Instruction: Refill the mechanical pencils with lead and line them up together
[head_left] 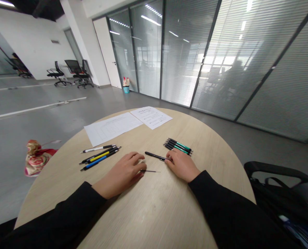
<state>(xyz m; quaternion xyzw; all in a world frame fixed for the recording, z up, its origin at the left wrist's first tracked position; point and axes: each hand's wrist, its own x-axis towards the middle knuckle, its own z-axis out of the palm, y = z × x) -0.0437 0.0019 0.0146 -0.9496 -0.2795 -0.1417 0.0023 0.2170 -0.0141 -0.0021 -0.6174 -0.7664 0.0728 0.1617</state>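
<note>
Black pen [154, 155], its right end in the pinching fingers [170, 164] of the right hand [183, 165]

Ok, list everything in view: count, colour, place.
Table: one, light wood, centre
Papers: two, white, table's far side
Left pens: at least four, white, black, yellow, blue, table's left
Right pens: several, black and green, table's right
Black pen: one, black, mid-table
Thin rod: one, dark, mid-table
Bundle: one, red and gold, left floor
Glass wall: one, grey, background
Bin: one, blue, by glass wall
Door: one, white, upper left
Office chairs: at least three, mostly black, upper left
Near chair: one, black, right edge
Left hand: one, bare, black-sleeved, at thin rod
Right hand: one, bare, black-sleeved, at black pen
</note>
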